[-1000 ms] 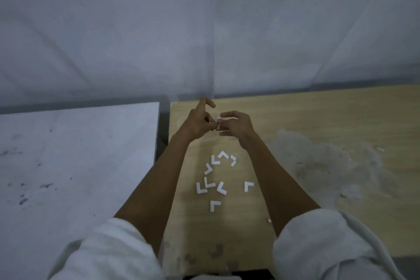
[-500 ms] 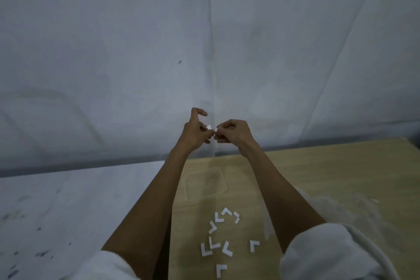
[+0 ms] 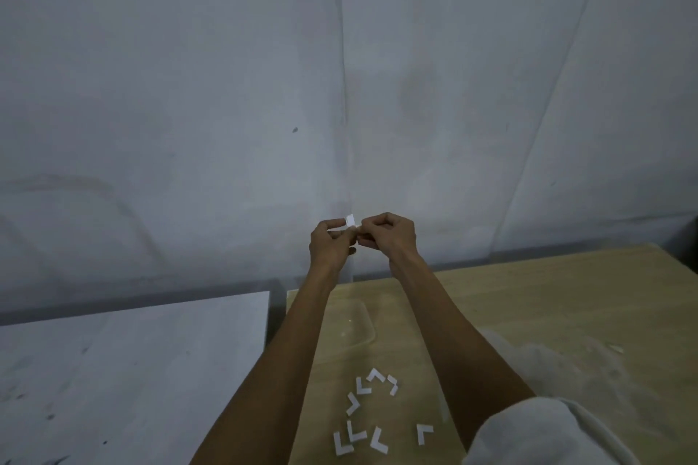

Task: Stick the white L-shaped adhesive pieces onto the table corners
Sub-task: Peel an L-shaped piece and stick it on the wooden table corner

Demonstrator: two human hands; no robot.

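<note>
Both hands are raised together in front of the grey wall, above the far left part of the wooden table. My left hand pinches a small white L-shaped adhesive piece between thumb and fingers. My right hand has its fingers curled and pinches the same piece from the right. Several more white L-shaped pieces lie loose on the table near its front left, between my forearms.
A white-grey table stands to the left, separated from the wooden one by a narrow dark gap. A clear plastic sheet lies by the far left corner. A pale dusty patch covers the wood at right.
The view has tilted up toward the wall, so the table sits lower in frame. Both hands stay together on the white piece, which now shows more clearly above the fingers.
</note>
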